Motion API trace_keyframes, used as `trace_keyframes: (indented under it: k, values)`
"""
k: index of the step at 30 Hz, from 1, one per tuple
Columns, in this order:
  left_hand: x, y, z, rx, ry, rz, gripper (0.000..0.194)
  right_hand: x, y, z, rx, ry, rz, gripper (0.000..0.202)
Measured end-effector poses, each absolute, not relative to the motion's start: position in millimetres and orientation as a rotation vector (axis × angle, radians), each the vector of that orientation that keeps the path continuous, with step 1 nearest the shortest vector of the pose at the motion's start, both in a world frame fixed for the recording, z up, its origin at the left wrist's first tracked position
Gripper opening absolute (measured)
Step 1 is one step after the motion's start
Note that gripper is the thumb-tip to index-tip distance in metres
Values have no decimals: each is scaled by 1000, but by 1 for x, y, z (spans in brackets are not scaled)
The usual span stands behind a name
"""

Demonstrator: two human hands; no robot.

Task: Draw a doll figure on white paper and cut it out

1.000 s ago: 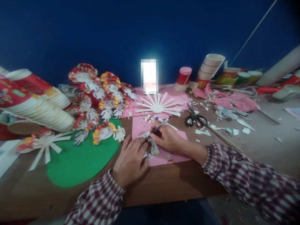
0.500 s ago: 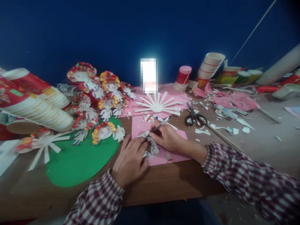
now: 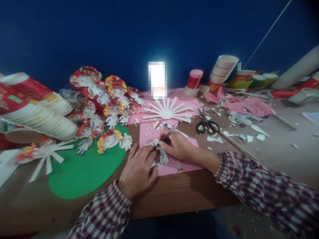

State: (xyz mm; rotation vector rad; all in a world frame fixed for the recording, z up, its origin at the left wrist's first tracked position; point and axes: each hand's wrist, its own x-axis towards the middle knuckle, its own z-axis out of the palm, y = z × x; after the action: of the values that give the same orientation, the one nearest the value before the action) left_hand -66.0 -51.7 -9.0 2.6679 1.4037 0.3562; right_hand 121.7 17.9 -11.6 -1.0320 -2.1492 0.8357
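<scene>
My right hand (image 3: 176, 145) is closed round a dark pen (image 3: 171, 130), whose tip meets a small white paper piece (image 3: 163, 158) with dark drawn lines. That piece lies on a pink sheet (image 3: 191, 166). My left hand (image 3: 139, 167) rests flat at the left of the piece, fingers spread and partly over its edge. Behind my hands a white paper cutout with radiating strips (image 3: 166, 114) lies on pink paper. Black-handled scissors (image 3: 207, 125) lie to the right of it.
Paper-cup stacks (image 3: 37, 109) lean at the left, beside several paper figures (image 3: 117, 89) and a green sheet (image 3: 82, 172). Paper scraps, a wooden stick (image 3: 236, 144) and pink crumpled pieces (image 3: 258, 107) lie at the right. A glowing blurred rectangle (image 3: 158, 79) stands at the back.
The pen's upper end has tilted slightly to the left. The whole view has shifted a little; my left hand stays in place on the paper.
</scene>
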Motion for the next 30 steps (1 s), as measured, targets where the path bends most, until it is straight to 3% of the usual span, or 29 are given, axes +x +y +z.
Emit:
trace_keyframes:
  k: [30]
  values:
    - [-65,-52,-8,2660,1414,339,41,123,18,-11,-1032,-2143,868,4]
